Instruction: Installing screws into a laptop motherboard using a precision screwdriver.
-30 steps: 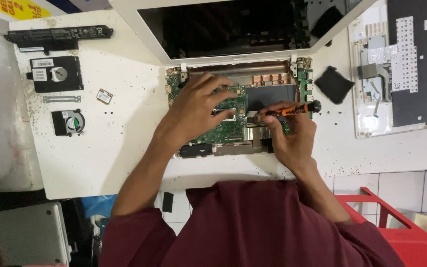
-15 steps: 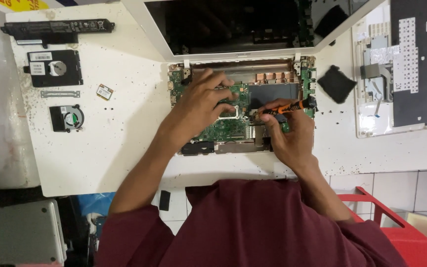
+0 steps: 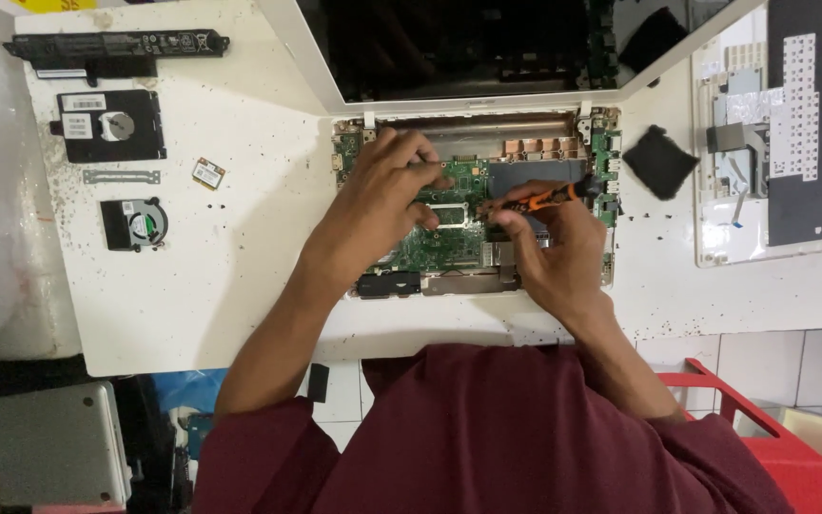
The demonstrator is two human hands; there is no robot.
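An opened white laptop lies on the white table, its green motherboard exposed. My left hand rests flat on the board, fingers spread over its upper middle. My right hand grips an orange-and-black screwdriver, held nearly level with its tip pointing left onto the board beside my left fingertips. Copper cooling fins sit along the board's top edge.
Removed parts lie at left: a long black battery, a hard drive, a metal bracket, a small card, a fan. A black pad and the detached keyboard panel lie at right. A red stool stands below.
My right hand shifted slightly left with the screwdriver, its tip now closer to my left fingers. The left hand stays on the board.
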